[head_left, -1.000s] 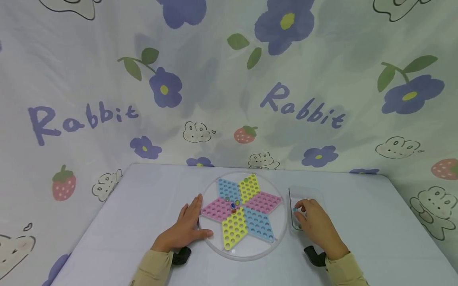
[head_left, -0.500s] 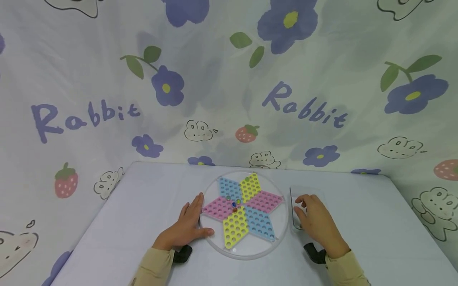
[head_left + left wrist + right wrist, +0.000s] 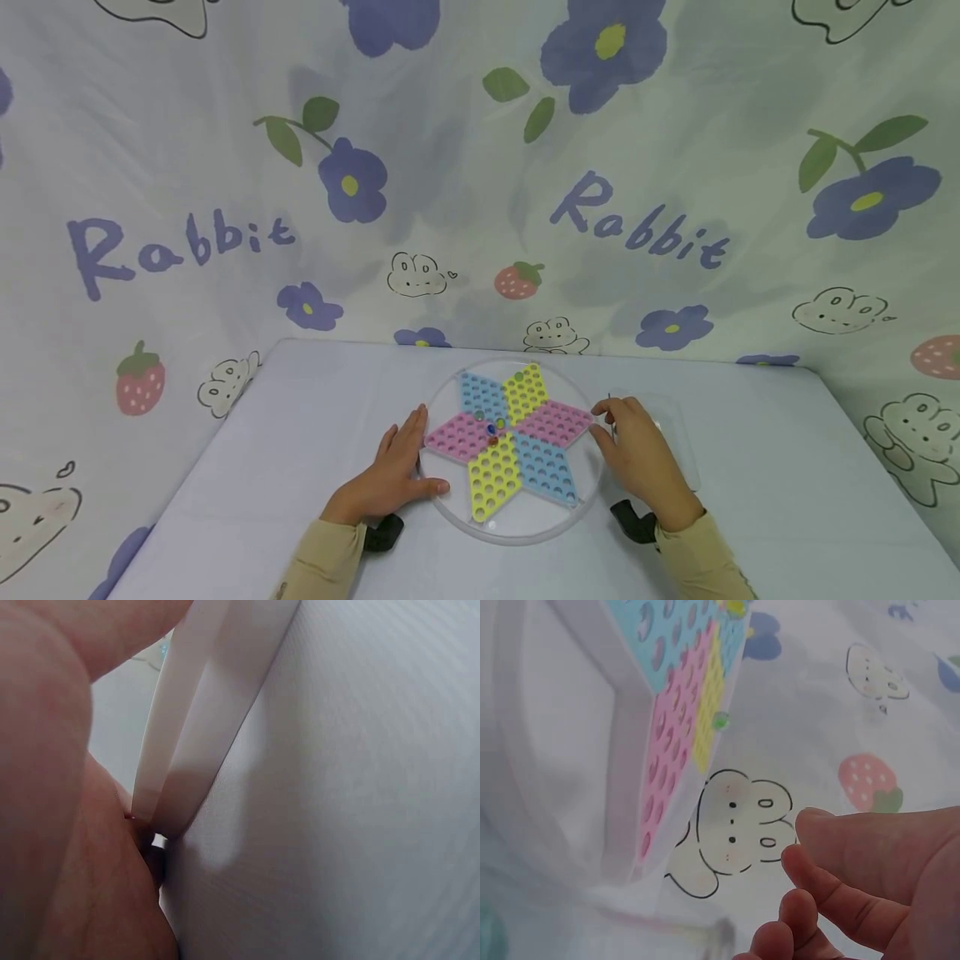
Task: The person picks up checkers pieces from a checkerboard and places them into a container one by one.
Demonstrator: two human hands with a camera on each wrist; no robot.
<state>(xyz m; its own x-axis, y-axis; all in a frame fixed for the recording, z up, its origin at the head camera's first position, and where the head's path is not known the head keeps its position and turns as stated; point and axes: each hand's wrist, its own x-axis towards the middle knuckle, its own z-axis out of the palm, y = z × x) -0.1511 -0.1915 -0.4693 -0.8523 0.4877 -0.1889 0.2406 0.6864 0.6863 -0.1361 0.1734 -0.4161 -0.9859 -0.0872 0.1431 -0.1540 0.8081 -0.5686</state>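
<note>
A round Chinese checkers board (image 3: 525, 536) with a pink, yellow and blue star lies on the table. Near its centre sit a blue marble (image 3: 492, 429), a yellow-green marble (image 3: 500, 423) and a reddish marble (image 3: 493, 441); a green marble (image 3: 519, 377) sits in the far yellow point. My left hand (image 3: 386, 477) rests along the board's left edge, fingers straight, thumb over the rim. My right hand (image 3: 637, 450) is at the board's right edge, thumb and index fingertips close together. I cannot tell whether something small is between them.
Right of the board stands a clear plastic box (image 3: 686, 454), partly hidden under my right hand. A white tablecloth (image 3: 795, 483) covers the table, and a printed rabbit-and-flower curtain (image 3: 465, 167) hangs behind it.
My right hand has moved left, from over the clear box to the board's right edge. A bluish marble showed at its fingertips a second ago. My left hand stays on the board's edge.
</note>
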